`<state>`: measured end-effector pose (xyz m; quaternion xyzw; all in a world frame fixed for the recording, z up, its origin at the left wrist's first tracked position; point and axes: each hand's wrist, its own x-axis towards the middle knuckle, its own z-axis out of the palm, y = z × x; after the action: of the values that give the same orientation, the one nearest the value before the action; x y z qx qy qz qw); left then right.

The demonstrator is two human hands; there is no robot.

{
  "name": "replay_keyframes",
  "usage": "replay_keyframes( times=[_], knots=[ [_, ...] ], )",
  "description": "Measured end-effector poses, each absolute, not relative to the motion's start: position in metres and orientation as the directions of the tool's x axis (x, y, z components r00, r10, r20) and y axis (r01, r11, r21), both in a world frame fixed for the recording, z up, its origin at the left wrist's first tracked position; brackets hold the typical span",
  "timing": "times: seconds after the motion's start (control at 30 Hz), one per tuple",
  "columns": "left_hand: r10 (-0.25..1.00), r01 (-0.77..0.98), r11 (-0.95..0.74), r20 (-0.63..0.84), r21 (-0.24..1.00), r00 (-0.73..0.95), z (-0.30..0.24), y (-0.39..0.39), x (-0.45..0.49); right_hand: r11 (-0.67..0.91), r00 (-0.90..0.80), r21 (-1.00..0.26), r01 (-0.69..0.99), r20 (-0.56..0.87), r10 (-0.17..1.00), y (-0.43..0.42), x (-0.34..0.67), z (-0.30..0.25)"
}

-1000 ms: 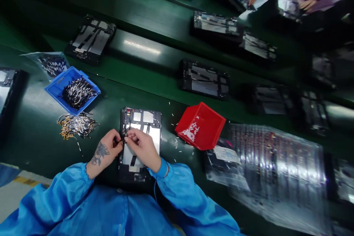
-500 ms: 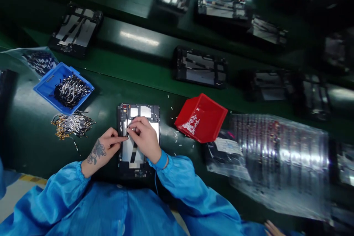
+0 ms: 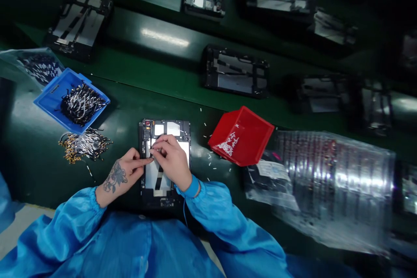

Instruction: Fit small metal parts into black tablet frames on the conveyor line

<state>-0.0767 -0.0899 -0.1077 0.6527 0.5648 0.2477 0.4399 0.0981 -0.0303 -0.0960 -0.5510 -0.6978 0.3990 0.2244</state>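
An opened tablet [image 3: 150, 184] lies in front of me, its inner side up, with silver battery panels and a dark ribbon strip. My left hand [image 3: 125, 171], tattooed on the back, reaches in from the left. Its index finger is stretched out and its tip touches the tablet's left inner part. Just above that fingertip, my right hand [image 3: 174, 160] is bent over the tablet with thumb and index finger pinched together. Whatever lies between those fingertips is too small and covered to make out. A blue band circles my right wrist.
Left stands a blue bin [image 3: 52, 95] of short cables, beside a loose cable pile [image 3: 89, 144] and a plastic bag [image 3: 39, 65]. Right are a red bin [image 3: 252, 134] with small white pieces, others scattered nearby, and stacked clear trays [image 3: 339, 186]. More opened tablets [image 3: 236, 71] lie beyond.
The view has shifted slightly. Both my hands keep nearly the same place on the tablet. At the far side, another person's arm now reaches to a tablet there.
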Motion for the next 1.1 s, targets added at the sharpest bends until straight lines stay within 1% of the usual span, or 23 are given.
replay_keyframes(
  times=[0.2,0.33,0.47,0.7,0.8,0.87,0.9,0.97,1.0,1.03,1.07,1.1],
  knots=[
    [0.954,0.523,0.03,-0.18,0.852,0.239,-0.106,-0.089,-0.076,0.081,-0.291,-0.783,0.617,-0.131,0.948,-0.029,0.097,-0.093],
    [0.954,0.521,0.031,-0.18,0.853,0.239,-0.107,-0.089,-0.077,0.091,-0.264,-0.712,0.696,-0.136,0.955,-0.027,0.096,-0.087],
    [0.956,0.516,0.034,-0.179,0.856,0.232,-0.106,-0.09,-0.076,0.138,-0.281,-0.643,0.753,-0.125,0.952,-0.026,0.098,-0.085],
    [0.947,0.536,0.027,-0.193,0.844,0.256,-0.108,-0.087,-0.079,0.235,-0.289,-0.513,0.825,-0.025,0.957,-0.003,0.093,-0.091],
    [0.956,0.582,-0.015,-0.158,0.813,0.246,-0.108,-0.092,-0.08,0.288,-0.334,-0.485,0.825,-0.008,0.943,0.003,0.095,-0.087],
    [0.971,0.66,-0.082,-0.089,0.746,0.22,-0.106,-0.103,-0.077,0.319,-0.359,-0.517,0.795,0.022,0.933,0.011,0.107,-0.077],
    [0.973,0.702,-0.141,-0.034,0.699,0.229,-0.105,-0.11,-0.073,0.32,-0.352,-0.537,0.781,0.045,0.935,0.018,0.118,-0.07],
    [0.941,0.752,-0.309,0.075,0.582,0.329,-0.105,-0.127,-0.065,0.272,-0.281,-0.541,0.796,0.068,0.957,0.042,0.147,-0.051],
    [0.907,0.751,-0.396,0.099,0.528,0.409,-0.105,-0.135,-0.06,0.206,-0.207,-0.511,0.835,0.055,0.977,0.06,0.163,-0.04],
    [0.872,0.746,-0.463,0.095,0.478,0.48,-0.107,-0.142,-0.055,0.113,-0.116,-0.446,0.888,0.021,0.993,0.08,0.18,-0.029],
    [0.837,0.737,-0.517,0.077,0.436,0.542,-0.109,-0.148,-0.051,-0.026,0.02,-0.351,0.936,-0.02,1.0,0.101,0.196,-0.02],
    [0.806,0.727,-0.557,0.05,0.401,0.59,-0.112,-0.152,-0.048,-0.182,0.177,-0.269,0.946,-0.043,0.983,0.123,0.21,-0.012]
  ],
)
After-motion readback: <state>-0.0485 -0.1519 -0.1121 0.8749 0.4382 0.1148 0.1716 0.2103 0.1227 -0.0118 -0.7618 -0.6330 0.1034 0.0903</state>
